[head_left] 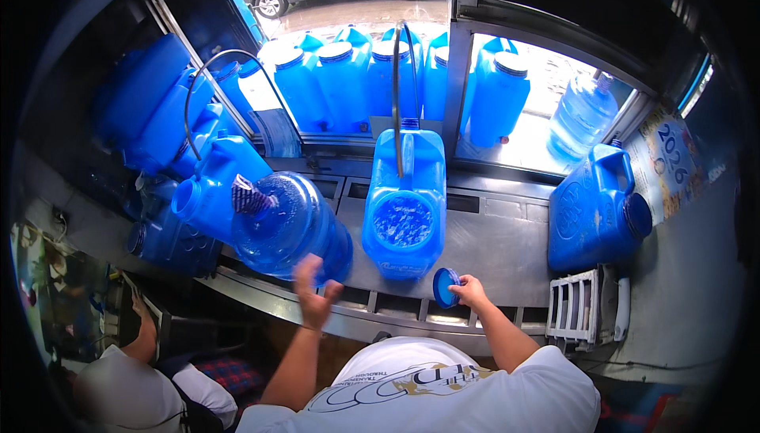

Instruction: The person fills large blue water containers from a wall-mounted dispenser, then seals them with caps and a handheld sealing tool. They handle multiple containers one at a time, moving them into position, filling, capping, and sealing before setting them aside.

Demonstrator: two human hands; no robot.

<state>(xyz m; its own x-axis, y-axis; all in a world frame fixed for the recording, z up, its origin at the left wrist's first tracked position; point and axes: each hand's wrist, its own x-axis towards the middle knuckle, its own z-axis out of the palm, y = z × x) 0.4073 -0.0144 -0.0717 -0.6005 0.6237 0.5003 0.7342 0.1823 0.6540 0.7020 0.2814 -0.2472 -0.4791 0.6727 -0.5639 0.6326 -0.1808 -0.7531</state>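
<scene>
Jug (435,170), blue and wide-mouthed, stood mid-worktop near the front edge, water showing inside; raised lettering on its lower front was too faint to read. The steel worktop (507,251) also carried a round translucent bottle (305,231) towards its left end and a capped jug (586,211) with a raised oval emblem at its right end. The person's white shirt (507,389) bore dark and gold lettering; a wall poster (673,152) showed large dark numerals. The left hand (315,294), fingers spread, was released just before the bottle; touching or not, I cannot tell. The right hand (473,292) grasped a blue cap (446,286) at the front edge.
</scene>
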